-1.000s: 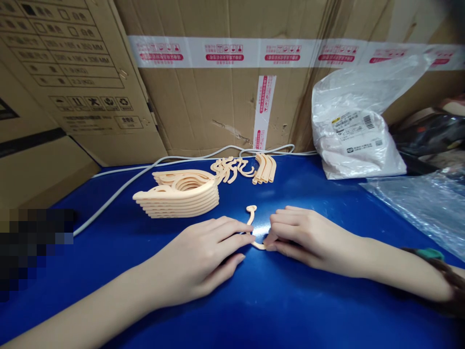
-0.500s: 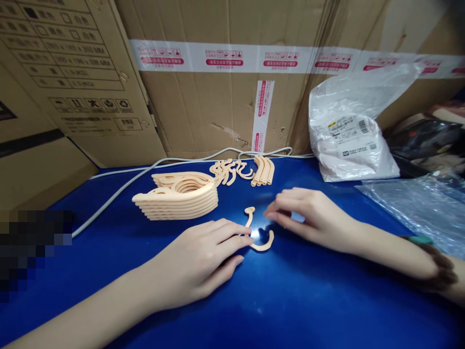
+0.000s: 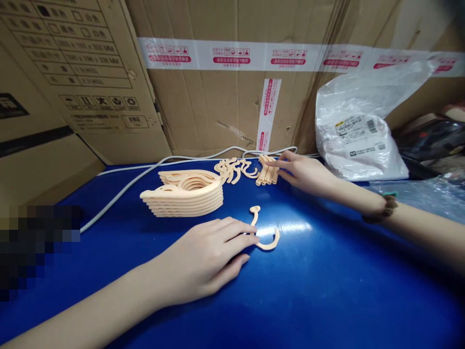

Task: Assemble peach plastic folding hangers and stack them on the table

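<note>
My left hand (image 3: 214, 254) lies on the blue table with its fingers stretched out. Its fingertips rest on a cream plastic hanger hook (image 3: 268, 246), which lies flat, partly hidden under them. Farther back, my right hand (image 3: 305, 173) is at a small bunch of curved cream hanger arms (image 3: 265, 177). Its index finger touches or hovers over them, with the fingers apart. Several loose hooks (image 3: 229, 169) lie left of that bunch. A neat stack of cream hanger parts (image 3: 185, 201) stands beyond my left hand.
Cardboard boxes (image 3: 203, 106) wall off the back and left. A white cable (image 3: 134, 186) runs along the back edge. At the right stand a white plastic bag (image 3: 359, 140) with a label and some clear plastic film (image 3: 421, 191).
My right hand has moved back from beside the hook to the bunch of curved arms. My left hand stays on the hook. The view has shifted slightly.
</note>
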Action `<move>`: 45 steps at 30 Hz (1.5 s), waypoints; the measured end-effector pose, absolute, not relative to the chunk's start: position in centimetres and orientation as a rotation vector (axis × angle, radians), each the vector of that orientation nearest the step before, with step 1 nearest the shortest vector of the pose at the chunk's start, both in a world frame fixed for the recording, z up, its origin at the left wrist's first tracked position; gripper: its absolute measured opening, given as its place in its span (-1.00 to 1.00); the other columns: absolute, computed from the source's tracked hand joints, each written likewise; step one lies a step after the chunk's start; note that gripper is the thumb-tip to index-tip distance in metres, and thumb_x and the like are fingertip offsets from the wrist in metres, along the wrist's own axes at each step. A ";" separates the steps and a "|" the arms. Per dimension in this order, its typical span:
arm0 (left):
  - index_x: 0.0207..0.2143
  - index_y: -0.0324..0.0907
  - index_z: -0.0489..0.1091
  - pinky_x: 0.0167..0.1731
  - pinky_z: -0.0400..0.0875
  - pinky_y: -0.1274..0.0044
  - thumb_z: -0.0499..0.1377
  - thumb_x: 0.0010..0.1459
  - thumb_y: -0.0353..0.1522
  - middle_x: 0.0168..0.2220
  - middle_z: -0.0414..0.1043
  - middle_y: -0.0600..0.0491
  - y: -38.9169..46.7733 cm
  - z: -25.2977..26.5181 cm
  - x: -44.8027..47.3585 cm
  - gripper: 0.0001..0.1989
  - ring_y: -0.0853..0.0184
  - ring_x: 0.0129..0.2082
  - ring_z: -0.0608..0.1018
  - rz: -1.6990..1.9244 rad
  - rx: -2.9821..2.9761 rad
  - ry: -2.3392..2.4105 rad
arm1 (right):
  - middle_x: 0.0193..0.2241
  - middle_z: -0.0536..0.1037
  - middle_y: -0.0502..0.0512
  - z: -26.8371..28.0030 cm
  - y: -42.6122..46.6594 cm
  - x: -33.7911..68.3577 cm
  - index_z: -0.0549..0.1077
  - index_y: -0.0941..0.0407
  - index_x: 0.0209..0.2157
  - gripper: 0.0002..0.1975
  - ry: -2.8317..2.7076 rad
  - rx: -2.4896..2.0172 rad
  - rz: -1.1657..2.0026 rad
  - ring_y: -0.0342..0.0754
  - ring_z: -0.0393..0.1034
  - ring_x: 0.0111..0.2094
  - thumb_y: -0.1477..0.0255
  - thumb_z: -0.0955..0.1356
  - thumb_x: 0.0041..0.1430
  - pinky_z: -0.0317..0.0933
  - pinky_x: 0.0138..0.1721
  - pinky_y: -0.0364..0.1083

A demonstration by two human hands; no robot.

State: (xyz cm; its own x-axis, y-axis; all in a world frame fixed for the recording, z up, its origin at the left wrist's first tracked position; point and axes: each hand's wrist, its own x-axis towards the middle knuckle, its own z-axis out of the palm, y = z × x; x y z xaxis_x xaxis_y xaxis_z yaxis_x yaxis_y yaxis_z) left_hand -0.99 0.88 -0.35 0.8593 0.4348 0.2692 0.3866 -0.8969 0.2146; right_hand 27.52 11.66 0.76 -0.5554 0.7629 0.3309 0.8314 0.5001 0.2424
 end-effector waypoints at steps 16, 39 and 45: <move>0.03 -0.20 0.36 -0.03 0.35 0.44 -0.02 0.34 -0.41 0.04 0.43 -0.01 1.0 -0.2 -0.9 -0.73 0.27 -0.01 0.47 0.502 2.867 0.629 | -0.18 0.48 0.20 0.8 10.7 27.8 0.51 0.14 -0.13 -0.77 -2.684 -0.997 -0.843 -0.02 0.36 -0.30 0.52 0.25 0.26 0.17 -0.23 -0.07; -0.26 -0.25 0.44 -0.20 0.49 0.50 0.11 0.18 -0.51 -0.32 0.59 0.02 -0.8 0.5 -0.7 -0.87 0.32 -0.29 0.58 0.992 2.995 0.302 | -0.34 0.55 0.12 1.1 1.8 22.1 0.48 0.25 -0.14 -0.78 -2.592 -0.341 -0.876 -0.04 0.38 -0.26 0.56 0.22 0.34 0.17 -0.12 0.00; -0.37 -0.17 0.34 -0.36 0.45 0.51 0.04 0.17 -0.53 -0.48 0.44 0.06 -0.7 0.8 -1.2 -0.85 0.35 -0.45 0.45 1.096 2.942 0.418 | -0.47 0.44 0.08 0.1 1.1 19.5 0.44 0.15 -0.45 -0.67 -2.611 -0.271 -0.625 -0.05 0.27 -0.40 0.57 0.15 0.32 0.16 -0.21 -0.02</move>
